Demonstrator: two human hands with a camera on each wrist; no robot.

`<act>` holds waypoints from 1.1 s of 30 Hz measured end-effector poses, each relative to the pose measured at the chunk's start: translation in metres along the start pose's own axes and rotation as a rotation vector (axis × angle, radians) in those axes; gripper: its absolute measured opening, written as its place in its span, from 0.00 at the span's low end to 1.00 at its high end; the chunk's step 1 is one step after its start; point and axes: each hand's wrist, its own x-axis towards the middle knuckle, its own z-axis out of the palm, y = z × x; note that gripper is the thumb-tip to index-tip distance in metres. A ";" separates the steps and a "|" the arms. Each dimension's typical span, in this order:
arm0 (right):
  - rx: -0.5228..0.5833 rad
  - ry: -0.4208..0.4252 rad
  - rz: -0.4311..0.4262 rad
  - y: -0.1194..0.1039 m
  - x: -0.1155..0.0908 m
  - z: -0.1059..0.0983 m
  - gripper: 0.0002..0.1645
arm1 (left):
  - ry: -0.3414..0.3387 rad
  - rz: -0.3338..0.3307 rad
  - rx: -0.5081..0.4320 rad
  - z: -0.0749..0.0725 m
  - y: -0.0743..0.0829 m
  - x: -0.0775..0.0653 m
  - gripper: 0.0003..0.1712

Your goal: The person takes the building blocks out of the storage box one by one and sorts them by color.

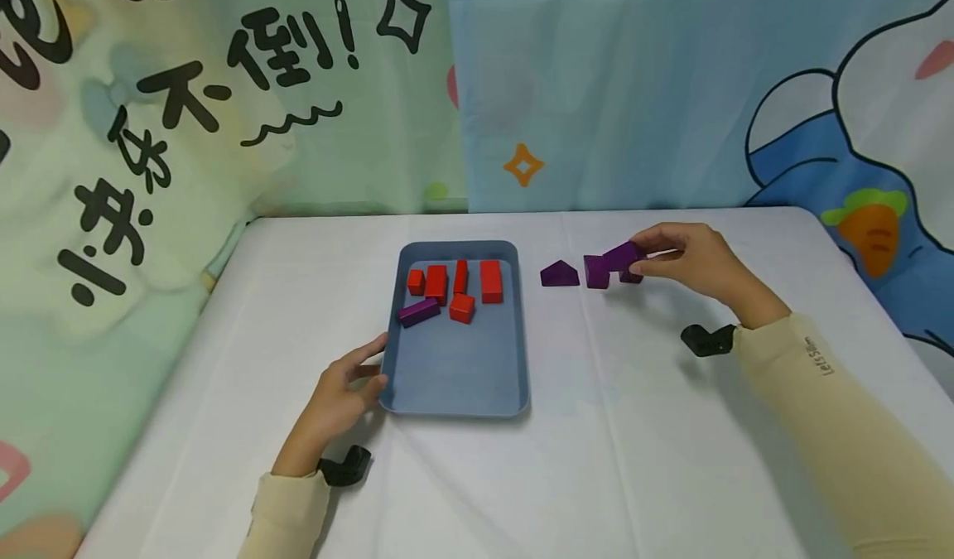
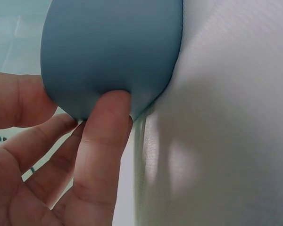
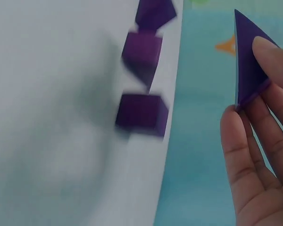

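My left hand (image 1: 340, 406) holds the left side of a blue-grey tray (image 1: 462, 377), near its front corner. In the left wrist view, the thumb lies against the tray's wall (image 2: 113, 52) with other fingers behind. Between thumb and fingertips, my right hand (image 1: 689, 262) pinches a purple triangular block (image 3: 250, 66), held above the table. Under and beside that hand stand a purple cube-like block (image 3: 139, 113), partly covered in the head view, another purple block (image 1: 596, 272) and a purple angular block (image 1: 560, 274). Several red blocks (image 1: 491, 281) and one purple bar-shaped block (image 1: 419, 312) lie in the tray's far half.
A white cloth (image 1: 596, 460) covers the table. Its far edge meets a printed curtain (image 1: 596, 87) with cartoon figures and lettering. Black wrist-camera mounts (image 1: 708, 340) stick out beside both sleeves.
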 end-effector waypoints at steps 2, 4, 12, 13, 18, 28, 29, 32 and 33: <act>-0.012 0.028 0.019 0.008 -0.001 -0.006 0.31 | 0.001 -0.005 0.001 0.000 0.000 0.000 0.35; -0.023 0.050 0.037 0.017 -0.002 -0.010 0.31 | 0.004 -0.010 0.002 0.000 0.002 -0.001 0.36; -0.076 0.064 0.126 0.040 -0.003 -0.021 0.31 | 0.006 -0.007 0.013 0.000 0.003 -0.002 0.35; -0.076 0.063 0.135 0.042 -0.003 -0.022 0.31 | 0.005 -0.007 0.011 0.000 0.003 -0.002 0.35; -0.079 0.059 0.162 0.053 -0.003 -0.022 0.31 | 0.002 0.000 0.008 0.000 0.002 -0.002 0.35; -0.083 0.027 0.204 0.065 0.006 -0.011 0.29 | 0.001 0.006 -0.005 0.000 0.001 -0.003 0.35; -0.085 0.024 0.208 0.066 0.006 -0.010 0.29 | 0.001 0.003 -0.007 0.000 0.001 -0.002 0.35; -0.082 0.011 0.225 0.066 0.006 -0.007 0.30 | 0.001 0.000 -0.010 0.000 0.001 -0.002 0.35; -0.079 0.006 0.234 0.066 0.006 -0.007 0.30 | 0.001 -0.001 -0.010 -0.001 0.001 -0.001 0.35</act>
